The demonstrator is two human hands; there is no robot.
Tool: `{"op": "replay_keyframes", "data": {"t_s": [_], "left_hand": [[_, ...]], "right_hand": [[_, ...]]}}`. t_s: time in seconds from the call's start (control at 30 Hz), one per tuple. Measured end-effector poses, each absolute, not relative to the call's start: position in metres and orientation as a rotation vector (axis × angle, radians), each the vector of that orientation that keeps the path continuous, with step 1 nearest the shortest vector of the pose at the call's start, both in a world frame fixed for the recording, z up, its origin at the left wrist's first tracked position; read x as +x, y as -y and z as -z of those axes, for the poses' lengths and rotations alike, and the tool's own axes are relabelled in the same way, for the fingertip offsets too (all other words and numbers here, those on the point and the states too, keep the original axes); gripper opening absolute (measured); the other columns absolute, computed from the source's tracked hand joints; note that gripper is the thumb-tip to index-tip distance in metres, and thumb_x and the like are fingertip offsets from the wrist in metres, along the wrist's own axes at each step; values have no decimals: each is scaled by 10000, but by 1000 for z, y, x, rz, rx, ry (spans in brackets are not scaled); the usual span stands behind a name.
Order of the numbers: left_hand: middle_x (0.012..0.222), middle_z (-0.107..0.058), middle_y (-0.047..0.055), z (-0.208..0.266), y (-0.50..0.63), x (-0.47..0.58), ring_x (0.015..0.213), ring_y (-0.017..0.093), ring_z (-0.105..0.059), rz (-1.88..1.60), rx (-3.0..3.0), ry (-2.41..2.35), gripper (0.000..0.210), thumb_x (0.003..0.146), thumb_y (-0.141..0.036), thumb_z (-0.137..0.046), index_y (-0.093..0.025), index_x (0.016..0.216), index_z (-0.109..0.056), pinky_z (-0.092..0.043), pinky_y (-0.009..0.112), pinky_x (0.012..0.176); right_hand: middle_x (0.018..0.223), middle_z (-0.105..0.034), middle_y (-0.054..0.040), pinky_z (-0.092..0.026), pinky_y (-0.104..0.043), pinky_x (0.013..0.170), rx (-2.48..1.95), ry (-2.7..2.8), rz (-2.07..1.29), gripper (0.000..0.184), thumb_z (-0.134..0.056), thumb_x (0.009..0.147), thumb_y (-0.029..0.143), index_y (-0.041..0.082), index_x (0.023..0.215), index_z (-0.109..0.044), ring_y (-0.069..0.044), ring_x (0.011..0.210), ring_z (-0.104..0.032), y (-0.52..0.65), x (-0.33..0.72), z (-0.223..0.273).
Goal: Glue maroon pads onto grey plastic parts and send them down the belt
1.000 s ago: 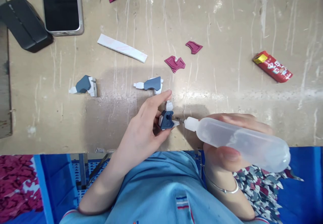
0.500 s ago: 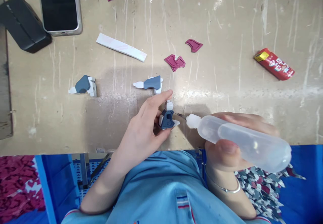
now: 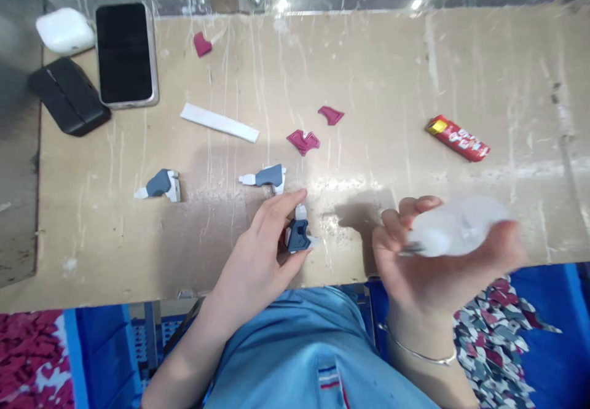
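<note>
My left hand [image 3: 258, 246] rests on the table near its front edge, thumb and fingers closed around a dark blue and white plastic part [image 3: 298, 235]. To the right, my right hand [image 3: 424, 261] grips a translucent squeeze bottle [image 3: 465, 228], slightly blurred, its thin nozzle pointing left, away from the part. Just beyond my left hand lies a similar blue-grey and white part [image 3: 270, 176]; another such part [image 3: 161, 185] lies farther left. Two maroon pieces overlap [image 3: 303, 142] behind the hand, and a third maroon piece [image 3: 330, 115] lies near them.
A white strip [image 3: 219, 122], a small maroon piece [image 3: 201, 44] and a red packet [image 3: 458, 138] lie on the table. A phone [image 3: 125, 53], black case [image 3: 69, 97] and white case [image 3: 65, 31] are at far left. Blue bins [image 3: 104, 347] of loose pieces stand below the front edge.
My right hand has drawn the bottle back to the right and turned, taking the nozzle away from the plastic part. My left hand keeps its hold. The view has tilted up, showing the table's back edge.
</note>
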State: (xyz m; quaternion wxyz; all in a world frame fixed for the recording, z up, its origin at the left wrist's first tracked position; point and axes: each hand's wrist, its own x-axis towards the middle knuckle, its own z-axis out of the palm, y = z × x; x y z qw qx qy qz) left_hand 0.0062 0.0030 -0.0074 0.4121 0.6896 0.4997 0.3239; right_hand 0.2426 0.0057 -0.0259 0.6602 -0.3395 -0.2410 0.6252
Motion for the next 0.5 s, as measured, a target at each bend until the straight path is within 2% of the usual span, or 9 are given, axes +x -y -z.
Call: {"op": "replay_keyframes", "data": {"t_s": [0.07,0.1,0.17,0.2,0.27,0.33,0.4,0.43,0.5], "left_hand": [[1549,-641,61,0,-9,10,1353,237,-698,-805,1814,-1224,776,933,-59,-731,-361,1589,-448,-615,384,1159],[1549,-641,67,-4,-14,12,1424,244,-660,-801,1859,-1202,775,938,-58,-725,-355,1593,-436,-581,399,1209],[1551,-643,79,-8,-22,15,1490,249,-617,-782,1943,-1152,770,954,-55,-700,-342,1606,-406,-507,441,1290],[1554,-645,85,-8,-25,16,1504,254,-609,-766,1975,-1132,766,963,-61,-689,-335,1613,-392,-467,473,1322],[1575,-639,99,-6,-30,13,1538,282,-582,-721,1993,-1138,748,976,-89,-681,-321,1620,-379,-416,536,1351],[1587,-635,108,-2,-32,5,1570,324,-549,-693,1954,-1233,712,982,-143,-697,-317,1608,-405,-473,566,1306],[1576,-643,112,2,-30,-7,1570,357,-546,-705,1893,-1393,665,977,-199,-721,-321,1576,-458,-551,568,1228],[1556,-656,113,4,-29,-14,1549,360,-568,-733,1867,-1466,645,972,-219,-734,-319,1558,-483,-575,560,1198],[1509,-680,118,7,-25,-25,1457,334,-653,-814,1819,-1556,619,961,-236,-750,-306,1530,-515,-599,533,1165]], "right_hand": [[907,-650,3,-559,-232,542,-208,-151,-1944,104,-732,1034,325,247,1099,-710,-128,705,-611,-18,268,29],[866,-625,4,-558,-224,552,69,-472,-2104,101,-614,1079,193,240,1029,-688,-121,682,-594,-24,279,31],[776,-562,11,-541,-215,534,411,-793,-2214,325,-416,1103,62,229,932,-637,-116,615,-545,-32,290,37],[772,-557,17,-535,-199,529,447,-782,-2190,316,-413,1107,60,227,956,-635,-109,603,-531,-33,290,39],[843,-596,32,-498,-145,490,261,-440,-2070,58,-623,1102,222,235,1151,-651,-86,604,-510,-29,282,39],[861,-605,39,-401,-145,389,-166,140,-1960,425,-726,1031,595,265,1282,-634,-82,555,-449,-19,267,35],[796,-603,24,-318,-201,328,-598,721,-1845,646,-545,997,853,265,1240,-656,-102,489,-407,-15,252,27],[775,-615,10,-334,-223,342,-775,965,-1771,655,-455,1029,854,260,1203,-670,-116,482,-435,-18,245,22],[846,-690,-39,-471,-261,464,-1063,1366,-1482,520,-457,1107,696,238,1195,-688,-157,585,-589,-37,232,14]]}}
